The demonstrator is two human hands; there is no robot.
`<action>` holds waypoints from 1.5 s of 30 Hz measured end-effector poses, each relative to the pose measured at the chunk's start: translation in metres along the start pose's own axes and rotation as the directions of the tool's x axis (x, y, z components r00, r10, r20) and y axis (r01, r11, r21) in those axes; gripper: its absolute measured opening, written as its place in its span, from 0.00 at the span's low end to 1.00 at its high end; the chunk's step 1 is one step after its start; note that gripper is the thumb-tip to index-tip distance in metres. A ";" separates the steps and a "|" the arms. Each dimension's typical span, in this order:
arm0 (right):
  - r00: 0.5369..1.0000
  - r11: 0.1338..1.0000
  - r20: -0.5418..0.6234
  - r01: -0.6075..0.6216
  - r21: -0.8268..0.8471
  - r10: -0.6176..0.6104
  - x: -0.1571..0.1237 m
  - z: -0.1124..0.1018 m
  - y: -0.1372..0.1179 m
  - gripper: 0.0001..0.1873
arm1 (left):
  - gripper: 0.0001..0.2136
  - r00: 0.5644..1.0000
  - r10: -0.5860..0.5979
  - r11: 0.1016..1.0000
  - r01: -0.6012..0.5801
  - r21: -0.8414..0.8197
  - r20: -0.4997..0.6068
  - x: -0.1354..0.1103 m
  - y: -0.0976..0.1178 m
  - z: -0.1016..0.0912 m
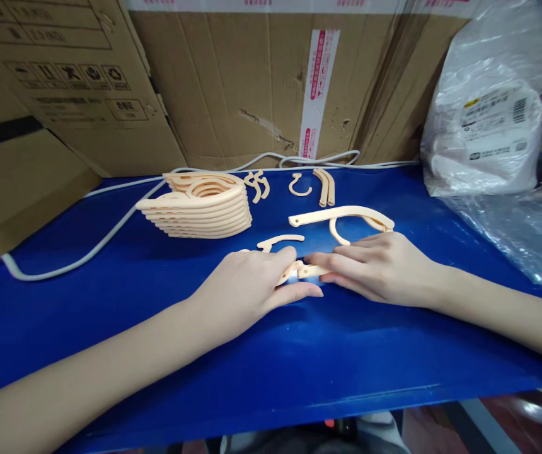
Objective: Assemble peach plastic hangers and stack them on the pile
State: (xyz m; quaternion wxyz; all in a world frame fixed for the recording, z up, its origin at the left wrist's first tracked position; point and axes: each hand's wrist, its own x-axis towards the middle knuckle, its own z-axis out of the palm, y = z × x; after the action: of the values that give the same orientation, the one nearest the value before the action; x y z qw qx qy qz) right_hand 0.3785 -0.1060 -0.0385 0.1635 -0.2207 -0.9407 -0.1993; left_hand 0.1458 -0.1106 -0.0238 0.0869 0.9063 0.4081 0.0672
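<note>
My left hand (247,287) is closed on a cream plastic hanger body (286,275), mostly hidden under its fingers. My right hand (379,268) pinches a cream hanger arm (312,271), its end close against the left piece; whether the two are joined I cannot tell. Just beyond my left fingers shows a curved hook (283,239); its base is partly covered. Behind my right hand lies a cream folding hanger (341,214) with its hook beneath it.
A stack of several cream folded hangers (200,214) stands at the back left of the blue table (271,372). Farther back are loose hooks (258,186), another hook (300,186) and hanger arms (325,187). A white cable (86,258), cardboard boxes (252,82) and a plastic-wrapped package (488,132) border the table.
</note>
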 end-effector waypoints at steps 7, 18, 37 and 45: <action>0.996 1.000 -0.090 -0.011 -0.028 0.008 0.003 0.002 -0.002 0.14 | 0.19 0.999 0.025 0.999 -0.026 0.037 0.022 0.002 -0.002 0.004; 0.991 0.997 -0.126 0.022 -0.079 -0.032 0.003 0.004 -0.001 0.14 | 0.17 0.995 0.097 0.978 -0.093 0.186 -0.015 0.002 -0.007 0.005; 0.990 0.996 -0.137 0.033 -0.077 -0.043 0.001 0.007 0.002 0.13 | 0.16 0.995 0.053 0.981 -0.067 0.183 0.085 0.006 -0.007 0.001; 0.987 0.996 -0.156 0.025 -0.083 -0.038 0.003 0.005 0.001 0.13 | 0.17 0.996 0.056 0.971 -0.070 0.230 0.067 0.005 -0.006 0.002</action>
State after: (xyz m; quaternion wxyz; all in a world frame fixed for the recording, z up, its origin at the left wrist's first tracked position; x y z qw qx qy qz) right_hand 0.3751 -0.1016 -0.0414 0.2249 -0.1960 -0.9194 -0.2563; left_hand 0.1451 -0.1033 -0.0269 -0.0096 0.9243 0.3814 -0.0056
